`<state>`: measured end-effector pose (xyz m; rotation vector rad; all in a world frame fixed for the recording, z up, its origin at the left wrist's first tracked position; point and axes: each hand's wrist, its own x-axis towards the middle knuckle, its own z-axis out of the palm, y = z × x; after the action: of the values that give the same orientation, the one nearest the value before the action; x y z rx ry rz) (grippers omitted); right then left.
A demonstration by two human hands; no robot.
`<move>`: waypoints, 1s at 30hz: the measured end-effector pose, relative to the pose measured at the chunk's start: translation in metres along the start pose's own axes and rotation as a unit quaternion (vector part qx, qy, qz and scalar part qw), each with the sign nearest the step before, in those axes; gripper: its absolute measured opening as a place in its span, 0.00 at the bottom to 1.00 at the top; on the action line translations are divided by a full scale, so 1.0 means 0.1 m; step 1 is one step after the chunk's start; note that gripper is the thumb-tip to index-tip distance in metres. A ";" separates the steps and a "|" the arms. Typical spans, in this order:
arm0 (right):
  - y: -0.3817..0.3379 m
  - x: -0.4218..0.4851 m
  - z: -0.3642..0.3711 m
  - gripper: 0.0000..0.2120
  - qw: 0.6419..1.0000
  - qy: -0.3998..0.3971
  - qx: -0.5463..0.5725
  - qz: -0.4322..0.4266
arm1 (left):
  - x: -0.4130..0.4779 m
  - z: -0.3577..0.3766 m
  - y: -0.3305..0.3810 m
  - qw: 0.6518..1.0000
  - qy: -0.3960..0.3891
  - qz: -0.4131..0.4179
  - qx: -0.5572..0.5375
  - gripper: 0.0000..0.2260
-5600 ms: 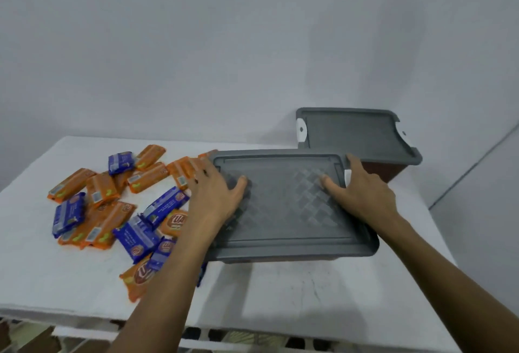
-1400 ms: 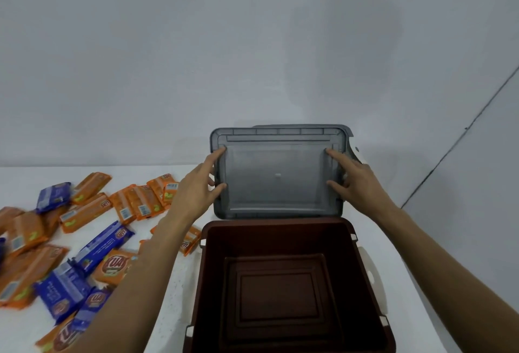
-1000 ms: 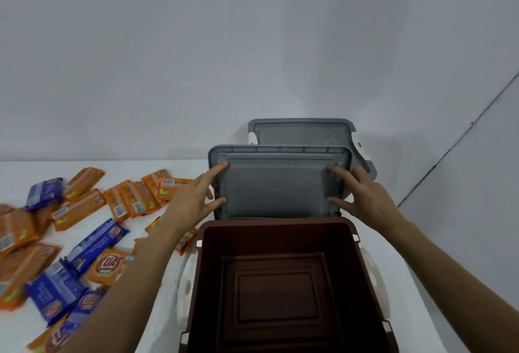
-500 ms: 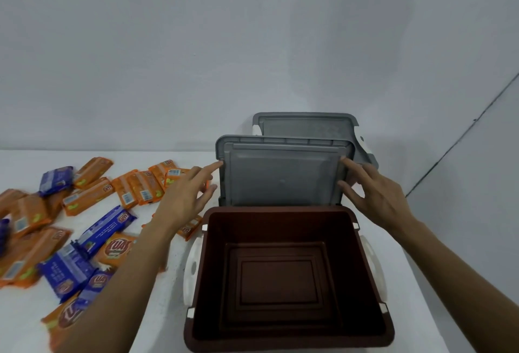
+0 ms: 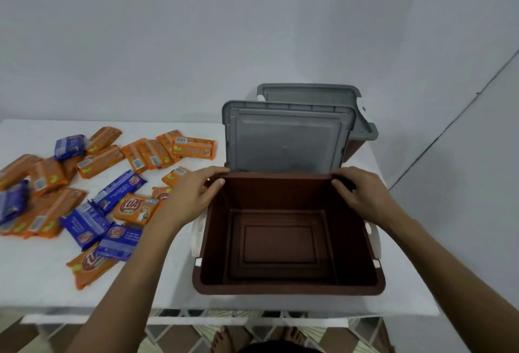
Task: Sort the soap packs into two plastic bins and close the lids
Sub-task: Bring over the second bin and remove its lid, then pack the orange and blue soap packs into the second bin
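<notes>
An empty brown bin (image 5: 286, 288) stands open at the table's front. My left hand (image 5: 193, 198) grips its far left rim corner and my right hand (image 5: 362, 195) grips its far right rim corner. Its grey lid (image 5: 286, 139) leans upright behind it against the second bin (image 5: 354, 150), whose own grey lid (image 5: 311, 94) is on. Several orange soap packs (image 5: 101, 157) and blue soap packs (image 5: 120, 187) lie scattered on the table to the left.
The white table (image 5: 36, 271) ends just in front of the open bin. A grey wall stands close behind the bins and to the right. White latch handles (image 5: 198, 234) hang at the open bin's sides. Bare feet show on a patterned floor below.
The lid came off the front bin and was stood upright against the rear bin. Both hands have let go of it and now hold the open bin's far rim.
</notes>
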<state>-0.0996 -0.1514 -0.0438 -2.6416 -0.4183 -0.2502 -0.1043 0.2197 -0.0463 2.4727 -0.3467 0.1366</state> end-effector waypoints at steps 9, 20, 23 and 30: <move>-0.06 -0.25 0.00 0.12 1.000 0.003 0.016 0.006 | -0.21 0.06 0.07 1.000 0.016 0.013 -0.005 0.12; -0.30 -0.08 -0.09 0.16 0.999 -0.028 -0.038 0.009 | -0.37 0.05 0.07 0.994 0.006 -0.053 -0.097 0.17; -0.56 0.15 -0.04 0.15 0.999 -0.025 -0.030 -0.028 | -0.47 -0.01 -0.01 0.985 0.006 -0.098 -0.143 0.19; -1.38 0.84 0.40 0.19 0.984 -0.113 0.000 -0.136 | -0.68 -0.41 -0.53 0.990 0.024 -0.142 -0.004 0.14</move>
<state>-0.0624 0.0058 -0.0026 -2.6175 -0.8554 -0.0325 -0.1558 0.2995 -0.0565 2.4768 0.0270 0.0760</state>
